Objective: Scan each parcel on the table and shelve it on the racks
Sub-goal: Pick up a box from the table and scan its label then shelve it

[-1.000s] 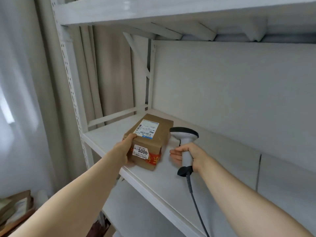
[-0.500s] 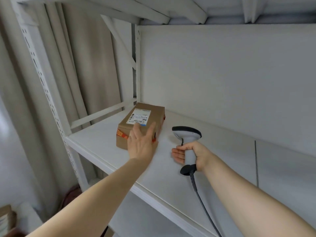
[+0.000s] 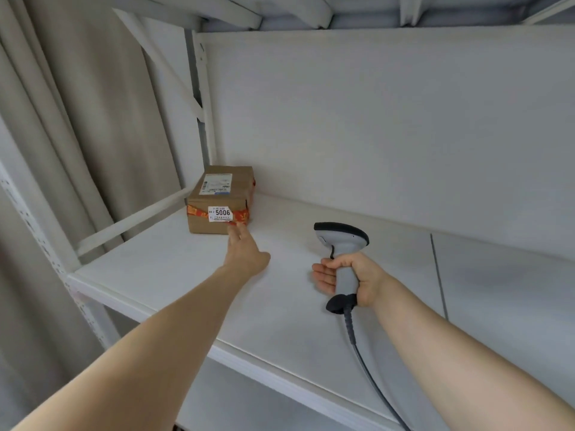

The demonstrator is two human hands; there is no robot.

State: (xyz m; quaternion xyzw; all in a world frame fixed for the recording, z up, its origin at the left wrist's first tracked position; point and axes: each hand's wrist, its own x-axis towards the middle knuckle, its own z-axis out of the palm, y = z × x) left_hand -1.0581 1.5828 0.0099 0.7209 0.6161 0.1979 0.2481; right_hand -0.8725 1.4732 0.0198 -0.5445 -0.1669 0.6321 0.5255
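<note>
**Parcel sits at the shelf's back left corner**

The brown cardboard parcel [image 3: 221, 200] lies flat on the white shelf [image 3: 174, 275], at its back left corner, close to the rear panel and the rack's upright. A white shipping label [image 3: 217, 183] is on its top. A small sticker reading 5006 [image 3: 221, 213] sits on an orange-red tape band on the face turned towards the shelf's front edge.

The left hand [image 3: 245, 253] reaches over the shelf with a wide, flat grip. Its straight fingertips touch the parcel's front face just below the sticker, and it holds nothing.

The right hand [image 3: 351, 279] is above the middle of the shelf, its grip wrapped round the handle of a grey barcode scanner [image 3: 340, 241]. The scanner's dark-topped head points towards the parcel, well apart from it. The scanner's cable [image 3: 367, 368] hangs past the shelf's front edge.
</note>
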